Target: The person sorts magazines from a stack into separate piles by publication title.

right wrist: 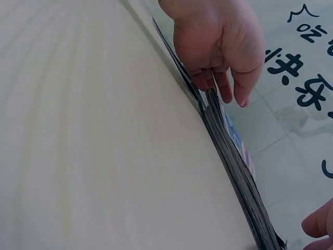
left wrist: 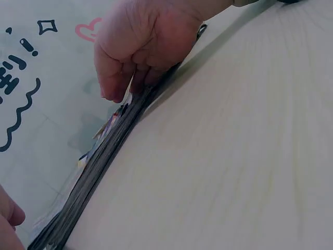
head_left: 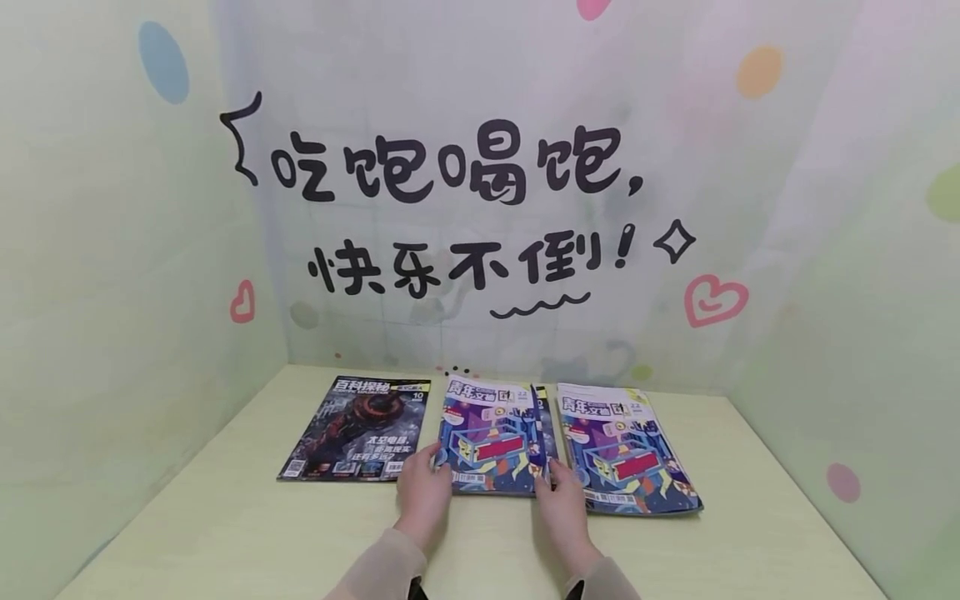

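A stack of magazines (head_left: 487, 433) with a purple and blue cover lies in the middle of the table, and a darker magazine (head_left: 551, 425) sticks out beneath its right side. My left hand (head_left: 423, 492) grips the stack's front left side. On the front right side, my right hand (head_left: 564, 512) pinches the edge with the thumb on top. The left wrist view shows the right hand (left wrist: 145, 47) at the far end of the stack's thick edge (left wrist: 109, 140). In the right wrist view, the left hand's (right wrist: 218, 52) fingers curl at the stack (right wrist: 234, 161); some fingertips are hidden.
To the left lies a dark magazine (head_left: 360, 429) with white lettering. To the right, close beside my right hand, sits another purple and blue magazine pile (head_left: 630, 450). Behind the pale wooden table (head_left: 247, 533) stands a wall (head_left: 465, 342) with black lettering.
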Motion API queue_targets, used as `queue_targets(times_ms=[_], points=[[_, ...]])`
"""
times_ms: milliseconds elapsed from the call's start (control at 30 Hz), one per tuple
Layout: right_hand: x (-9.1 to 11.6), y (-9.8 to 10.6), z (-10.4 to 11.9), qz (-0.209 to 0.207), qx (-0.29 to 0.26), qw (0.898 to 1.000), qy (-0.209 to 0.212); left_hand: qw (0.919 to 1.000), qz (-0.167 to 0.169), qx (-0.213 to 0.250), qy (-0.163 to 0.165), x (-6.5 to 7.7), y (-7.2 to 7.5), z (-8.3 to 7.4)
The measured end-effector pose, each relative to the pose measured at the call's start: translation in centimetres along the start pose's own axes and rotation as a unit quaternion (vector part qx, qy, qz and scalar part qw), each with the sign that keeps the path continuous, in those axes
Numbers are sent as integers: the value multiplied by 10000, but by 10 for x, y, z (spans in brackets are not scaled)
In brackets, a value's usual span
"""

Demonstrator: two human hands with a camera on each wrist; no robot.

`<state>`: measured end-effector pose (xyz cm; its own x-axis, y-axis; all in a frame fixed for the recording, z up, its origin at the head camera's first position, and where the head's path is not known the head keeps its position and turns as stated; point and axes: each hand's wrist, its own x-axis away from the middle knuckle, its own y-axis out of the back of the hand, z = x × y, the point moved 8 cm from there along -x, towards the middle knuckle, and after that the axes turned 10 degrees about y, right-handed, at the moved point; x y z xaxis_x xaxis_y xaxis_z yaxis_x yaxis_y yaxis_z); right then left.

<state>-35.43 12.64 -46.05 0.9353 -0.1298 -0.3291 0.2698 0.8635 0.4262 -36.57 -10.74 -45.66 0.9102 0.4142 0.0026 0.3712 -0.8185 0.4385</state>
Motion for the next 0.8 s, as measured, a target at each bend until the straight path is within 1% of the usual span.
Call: queue_targets(times_ms=[67, 133, 200, 300, 433, 467, 667, 800], points=[[0, -2, -1, -9, 227, 9997, -5, 9999, 128, 108, 40, -1, -1, 6], [-1, -5, -4, 26, 352, 9993, -107, 9993, 307, 221, 38, -2, -2, 10], [-1, -7, -6, 36, 414, 9989, -203, 9984, 491, 273, 43, -3, -4, 13], [-1, -9, -8, -24, 394, 9990, -230, 9978, 629, 210, 61, -5, -4, 16], [-1, -11, -11, -19, 404, 9990, -175, 9972, 719, 137, 145, -8, -4, 20], [0, -12, -12, 0, 404, 9990, -169, 9972, 721, 122, 120, -8, -4, 20], [1, -13, -15, 35, 290, 9989, -359, 9978, 649, 106, -52, -10, -4, 20], [1, -13, -17, 23, 212, 9985, -507, 9980, 600, 174, -63, -10, -4, 22]])
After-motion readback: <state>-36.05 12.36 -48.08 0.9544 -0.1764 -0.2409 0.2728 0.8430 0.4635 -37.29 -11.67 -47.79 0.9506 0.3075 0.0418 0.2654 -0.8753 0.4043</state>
